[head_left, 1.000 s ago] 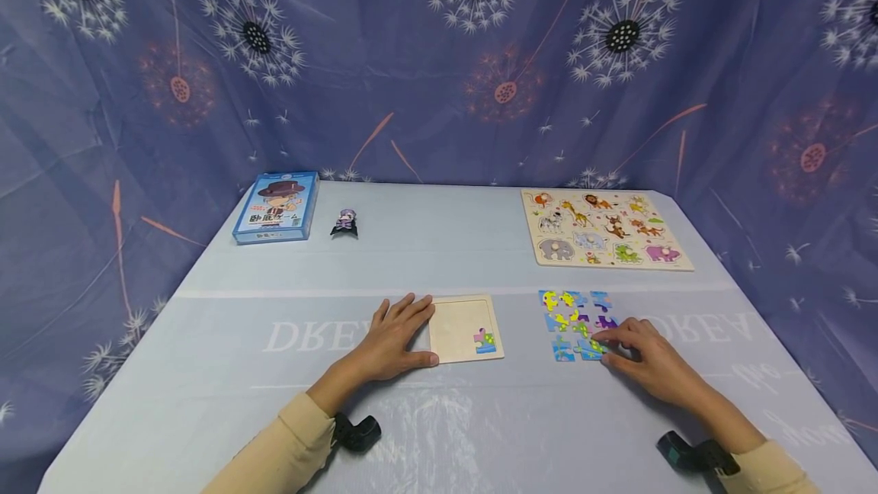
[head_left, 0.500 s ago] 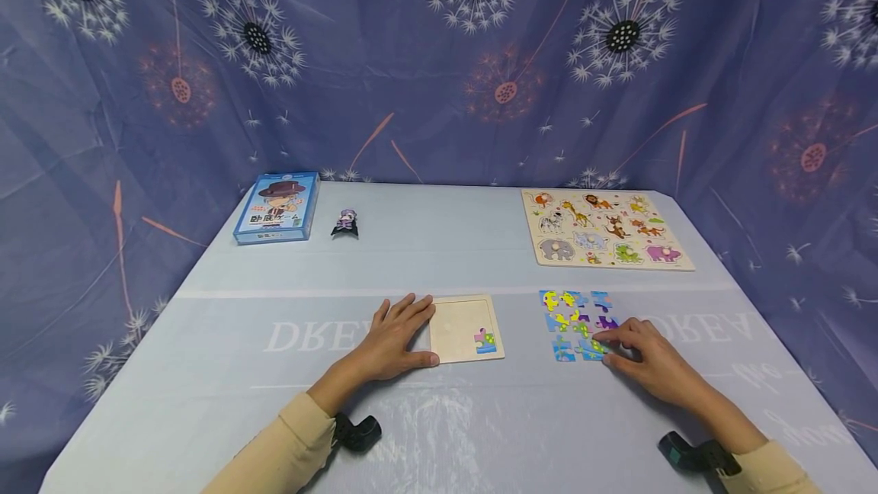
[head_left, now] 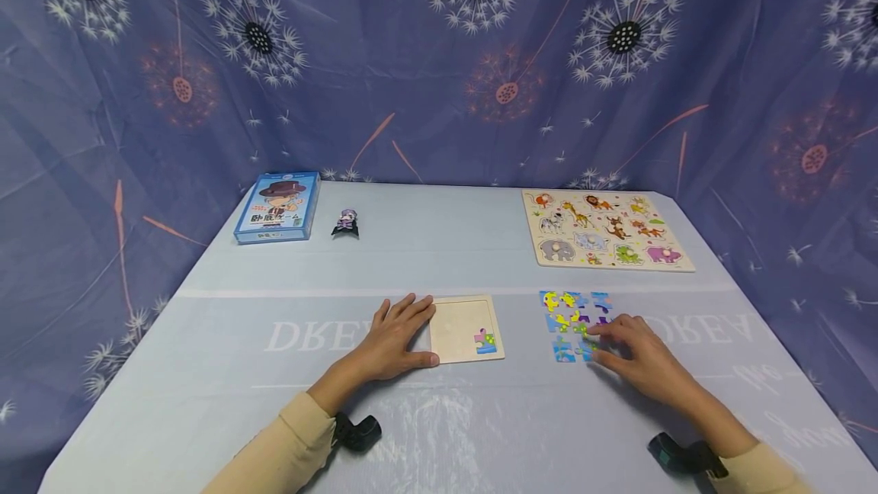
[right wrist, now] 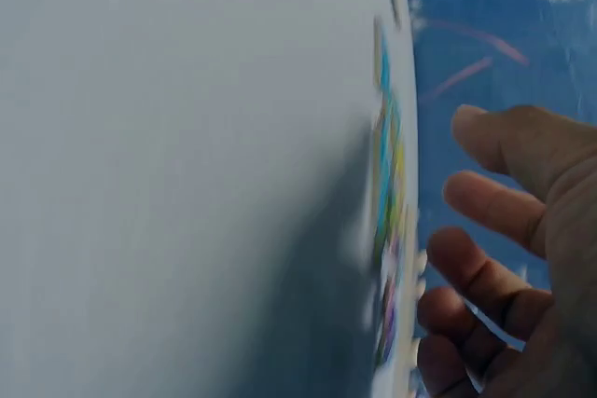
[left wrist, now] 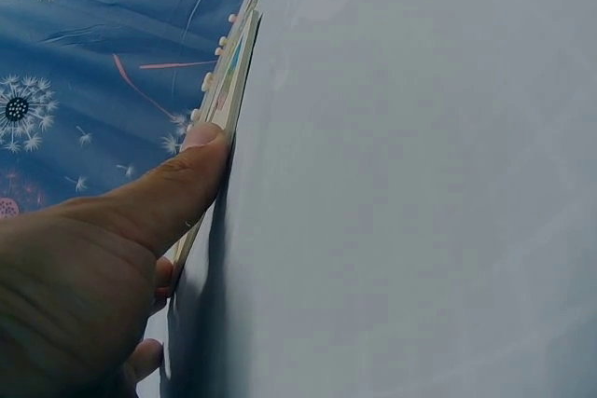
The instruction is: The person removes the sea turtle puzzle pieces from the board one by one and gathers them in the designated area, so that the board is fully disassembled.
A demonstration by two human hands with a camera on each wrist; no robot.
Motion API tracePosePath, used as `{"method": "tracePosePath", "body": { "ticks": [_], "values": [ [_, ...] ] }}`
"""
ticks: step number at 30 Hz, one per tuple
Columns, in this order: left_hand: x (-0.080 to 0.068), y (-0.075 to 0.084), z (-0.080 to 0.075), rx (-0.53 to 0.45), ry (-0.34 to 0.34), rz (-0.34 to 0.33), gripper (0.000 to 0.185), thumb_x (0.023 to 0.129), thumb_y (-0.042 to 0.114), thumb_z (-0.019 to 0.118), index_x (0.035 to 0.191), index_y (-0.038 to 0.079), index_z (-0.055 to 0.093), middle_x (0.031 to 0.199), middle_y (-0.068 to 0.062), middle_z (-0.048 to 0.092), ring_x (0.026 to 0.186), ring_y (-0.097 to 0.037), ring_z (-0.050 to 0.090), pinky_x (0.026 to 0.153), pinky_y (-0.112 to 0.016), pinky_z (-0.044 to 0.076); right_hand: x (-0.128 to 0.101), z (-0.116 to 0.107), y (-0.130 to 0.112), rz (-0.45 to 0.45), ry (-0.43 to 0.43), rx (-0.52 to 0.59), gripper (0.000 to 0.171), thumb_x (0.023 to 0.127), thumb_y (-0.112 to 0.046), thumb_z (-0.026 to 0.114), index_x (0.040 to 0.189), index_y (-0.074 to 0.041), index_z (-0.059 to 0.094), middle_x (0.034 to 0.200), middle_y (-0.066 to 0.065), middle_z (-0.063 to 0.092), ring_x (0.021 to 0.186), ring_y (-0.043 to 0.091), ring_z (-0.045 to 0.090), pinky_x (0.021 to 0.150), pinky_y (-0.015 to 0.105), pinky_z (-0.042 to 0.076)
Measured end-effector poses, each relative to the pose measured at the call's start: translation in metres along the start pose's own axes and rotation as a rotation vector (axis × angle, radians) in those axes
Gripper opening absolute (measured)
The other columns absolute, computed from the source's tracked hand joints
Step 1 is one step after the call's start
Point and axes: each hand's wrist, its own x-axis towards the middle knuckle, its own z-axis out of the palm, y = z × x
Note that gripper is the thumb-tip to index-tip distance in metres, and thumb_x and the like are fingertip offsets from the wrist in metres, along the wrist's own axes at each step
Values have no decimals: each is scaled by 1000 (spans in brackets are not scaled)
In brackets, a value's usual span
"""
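Note:
A shallow square wooden puzzle tray (head_left: 453, 330) lies in the middle of the table, with a small joined bit of colourful jigsaw (head_left: 485, 342) in its lower right corner. My left hand (head_left: 394, 340) rests along the tray's left side, fingers spread and fairly straight. In the left wrist view its thumb presses on the edge of the tray (left wrist: 244, 62). To the right, a cluster of loose jigsaw pieces (head_left: 564, 351) lies face up. Over its right side hovers my right hand (head_left: 648, 360), thumb and index finger apart. Nothing sits between those fingertips in the right wrist view, where the pieces (right wrist: 386, 170) lie beyond them.
A wooden animal peg puzzle (head_left: 604, 229) lies at the back right. At the back left are a blue game box (head_left: 277, 206) and a small dark figurine (head_left: 346, 224). A patterned curtain (head_left: 411, 59) hangs behind the table.
My right hand has shifted slightly left and up over the loose pieces, covering some of those on the right. The left hand and tray have stayed put.

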Motion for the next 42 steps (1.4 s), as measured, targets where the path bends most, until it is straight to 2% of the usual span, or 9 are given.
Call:
{"method": "tracePosePath", "body": {
  "ticks": [4, 11, 17, 25, 42],
  "values": [
    [0, 0, 1, 0, -3, -3, 81, 82, 48, 67, 146, 8, 36, 155, -8, 31, 145, -35, 20, 112, -63, 9, 10, 7, -24, -14, -16, 12, 29, 77, -23, 77, 105, -18, 71, 88, -7, 56, 88, 4, 40, 72, 27, 36],
    [0, 0, 1, -3, -7, 3, 82, 82, 48, 67, 146, 7, 36, 155, -9, 30, 145, -36, 20, 113, -63, 8, 28, 32, -62, -86, -31, 40, 31, 74, -26, 79, 103, -20, 71, 87, -7, 56, 83, 4, 38, 69, 24, 34],
    [0, 0, 1, -8, -7, 4, 81, 82, 47, 67, 146, 8, 36, 155, -8, 31, 145, -36, 20, 113, -63, 9, 41, 52, -84, -101, -60, 42, 33, 72, -29, 80, 102, -21, 71, 86, -8, 55, 82, 5, 35, 69, 23, 30],
    [0, 0, 0, -15, 2, 15, 82, 82, 46, 68, 146, 7, 36, 154, -9, 30, 145, -37, 20, 112, -64, 8, 53, 69, -95, -130, -56, 35, 27, 71, -30, 81, 97, -23, 74, 83, -8, 54, 78, 4, 34, 70, 24, 28],
    [0, -1, -1, -10, 0, 13, 82, 82, 47, 67, 146, 7, 36, 155, -9, 31, 145, -36, 20, 112, -64, 9, 67, 78, -99, -73, -71, 45, 24, 73, -28, 79, 97, -23, 75, 80, -6, 52, 77, 8, 36, 71, 26, 29]
  ]
}}
